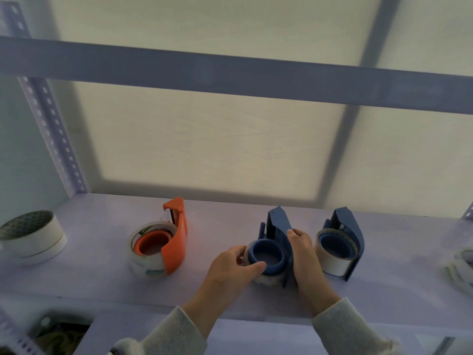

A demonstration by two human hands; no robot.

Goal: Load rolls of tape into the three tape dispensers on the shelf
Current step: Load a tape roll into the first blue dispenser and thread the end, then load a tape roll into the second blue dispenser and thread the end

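Three tape dispensers stand in a row on a pale shelf (pixel 89 272). The person's left hand (pixel 231 267) grips the clear roll of tape (pixel 268 279) seated around the hub of the middle blue dispenser (pixel 277 229), while the right hand (pixel 305 254) clasps that dispenser's side. The orange dispenser (pixel 176 242) at left and the second blue dispenser (pixel 352 237) at right each carry a roll.

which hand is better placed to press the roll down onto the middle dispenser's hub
Left. The left hand already cups the clear tape roll at the blue hub, thumb on its rim. The right hand is braced along the middle dispenser, steadying it.
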